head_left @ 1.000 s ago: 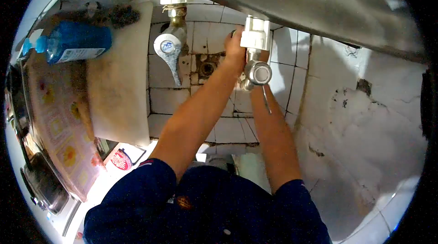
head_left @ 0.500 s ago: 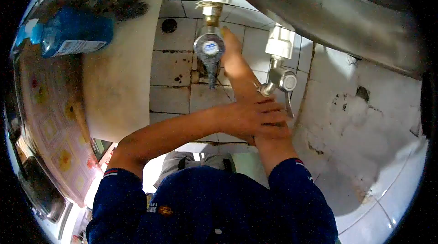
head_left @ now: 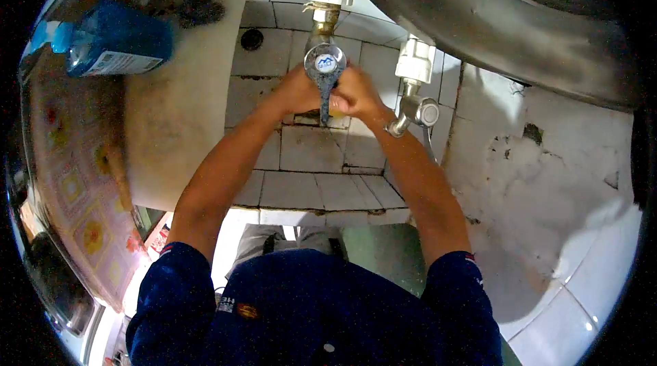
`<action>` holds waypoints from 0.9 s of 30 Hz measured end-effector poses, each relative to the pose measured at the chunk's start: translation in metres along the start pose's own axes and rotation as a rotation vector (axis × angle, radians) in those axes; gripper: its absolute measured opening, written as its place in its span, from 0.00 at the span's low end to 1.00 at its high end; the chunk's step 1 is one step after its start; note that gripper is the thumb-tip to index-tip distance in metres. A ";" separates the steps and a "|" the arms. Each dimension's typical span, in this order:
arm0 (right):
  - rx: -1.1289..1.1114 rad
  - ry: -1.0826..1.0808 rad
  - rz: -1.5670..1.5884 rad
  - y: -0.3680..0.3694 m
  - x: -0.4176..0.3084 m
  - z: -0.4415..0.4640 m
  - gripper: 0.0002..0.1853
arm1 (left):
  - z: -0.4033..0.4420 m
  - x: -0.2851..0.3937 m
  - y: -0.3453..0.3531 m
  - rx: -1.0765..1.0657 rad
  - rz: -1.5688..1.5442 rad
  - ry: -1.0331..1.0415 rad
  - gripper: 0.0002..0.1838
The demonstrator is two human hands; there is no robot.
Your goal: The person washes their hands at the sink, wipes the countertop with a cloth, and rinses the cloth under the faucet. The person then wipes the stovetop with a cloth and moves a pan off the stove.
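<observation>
Both hands meet behind and below the nearer metal tap (head_left: 324,71), low over the tiled basin (head_left: 311,150). My left hand (head_left: 299,92) reaches in from the left, its fingers hidden behind the tap's dark lever. On the other side, my right hand (head_left: 357,94) is curled closed, thumb toward the left hand. A small yellow patch shows just under the right thumb; what it is I cannot make out. The second metal tap (head_left: 416,112) hangs close over my right forearm.
A bottle of blue liquid (head_left: 123,41) lies on its side on the left, near a pale board (head_left: 174,112). A large metal vessel (head_left: 493,30) overhangs the upper right. Stained white wall surface (head_left: 534,181) borders the right. A round dark drain hole (head_left: 252,39) sits in the tiles.
My left hand has left my right wrist, where its fingers lay spread, and moved up to the right hand behind the nearer tap. The right hand has come down slightly.
</observation>
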State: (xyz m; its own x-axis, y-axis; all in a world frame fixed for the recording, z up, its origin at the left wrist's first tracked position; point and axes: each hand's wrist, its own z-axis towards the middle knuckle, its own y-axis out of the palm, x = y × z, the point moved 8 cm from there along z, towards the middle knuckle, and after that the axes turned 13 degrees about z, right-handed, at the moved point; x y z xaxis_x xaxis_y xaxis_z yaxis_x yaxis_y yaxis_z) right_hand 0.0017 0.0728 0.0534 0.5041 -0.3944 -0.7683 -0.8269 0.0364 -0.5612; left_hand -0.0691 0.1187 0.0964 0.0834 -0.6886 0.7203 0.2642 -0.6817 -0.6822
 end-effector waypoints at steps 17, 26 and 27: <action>0.750 -0.178 0.063 -0.118 -0.079 -0.180 0.13 | -0.028 0.032 0.071 -0.197 -0.878 -0.642 0.38; 0.661 -0.204 -0.209 -0.131 -0.171 -0.200 0.10 | -0.035 0.060 0.049 -0.225 -1.199 -0.588 0.27; 0.653 -0.175 -0.174 -0.128 -0.171 -0.200 0.10 | -0.040 0.060 0.048 -0.239 -1.184 -0.624 0.27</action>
State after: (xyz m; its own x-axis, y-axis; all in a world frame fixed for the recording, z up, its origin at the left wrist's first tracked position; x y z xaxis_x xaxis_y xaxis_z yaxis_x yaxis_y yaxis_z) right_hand -0.0286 -0.0482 0.3178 0.6937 -0.2925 -0.6582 -0.4391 0.5526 -0.7084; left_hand -0.0900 0.0347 0.1020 0.3587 0.5167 0.7774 0.3145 -0.8510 0.4206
